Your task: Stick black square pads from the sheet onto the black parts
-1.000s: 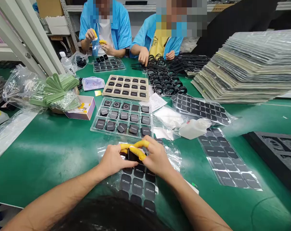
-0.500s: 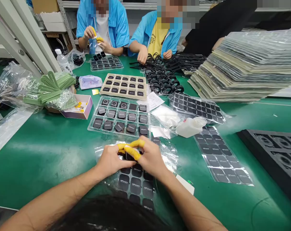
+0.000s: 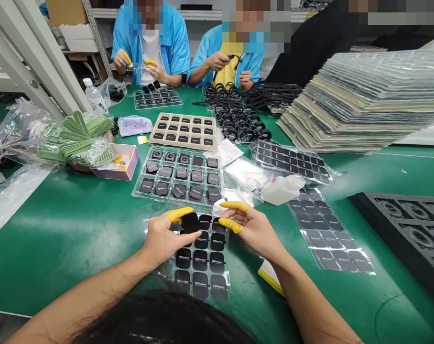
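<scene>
The left hand (image 3: 163, 239) pinches a black pad (image 3: 190, 222) just above the sticker sheet (image 3: 202, 258) on the bench (image 3: 77, 229). The right hand (image 3: 254, 229), its grip spread and empty, sits right of the pad, apart; the left is nearer.

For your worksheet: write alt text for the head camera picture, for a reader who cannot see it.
The left hand holds a small black square pad over a clear sheet of black pads on a green table; the right hand hovers beside it, open. Trays of parts lie beyond, where two people in blue jackets work.
</scene>
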A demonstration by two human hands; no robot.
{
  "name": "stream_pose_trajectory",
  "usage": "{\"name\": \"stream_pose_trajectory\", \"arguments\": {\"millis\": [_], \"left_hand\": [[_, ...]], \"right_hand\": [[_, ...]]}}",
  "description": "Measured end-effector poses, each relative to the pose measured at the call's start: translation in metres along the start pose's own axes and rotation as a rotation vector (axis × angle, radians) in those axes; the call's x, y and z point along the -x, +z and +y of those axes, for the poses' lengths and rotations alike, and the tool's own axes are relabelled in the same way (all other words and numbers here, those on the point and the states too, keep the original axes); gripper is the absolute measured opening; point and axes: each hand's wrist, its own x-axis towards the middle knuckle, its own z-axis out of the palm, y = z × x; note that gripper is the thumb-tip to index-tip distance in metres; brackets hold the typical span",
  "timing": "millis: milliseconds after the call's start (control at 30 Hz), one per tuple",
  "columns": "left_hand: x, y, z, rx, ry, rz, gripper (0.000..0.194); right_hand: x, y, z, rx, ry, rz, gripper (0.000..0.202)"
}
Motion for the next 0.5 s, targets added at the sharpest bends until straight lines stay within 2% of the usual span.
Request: {"name": "stream_pose_trajectory", "arguments": {"millis": [100,200,400,500], "left_hand": [[-0.0005,-0.0001,-0.0002,-0.013,0.034,0.008,0.044],[-0.0005,-0.0006,-0.0012,-0.019,0.011,0.012,0.046],[-0.0015,-0.0016,-0.0005,0.013,-0.116,0.0,0.052],[-0.0055,-0.0019,0.0023,0.11,-0.219,-0.024,0.054]], "right_hand": [[-0.0018,0.0037,0.0006,-0.021,0.038,0.061,0.061],[-0.0013,0.0041,0.0004,-0.004,0.043,0.097,0.057],[-0.0013,0.0066,0.0023,0.045,0.057,0.069,0.055],[-0.0025,0.0072,0.0001,0.05,0.006,0.06,0.052]]}}
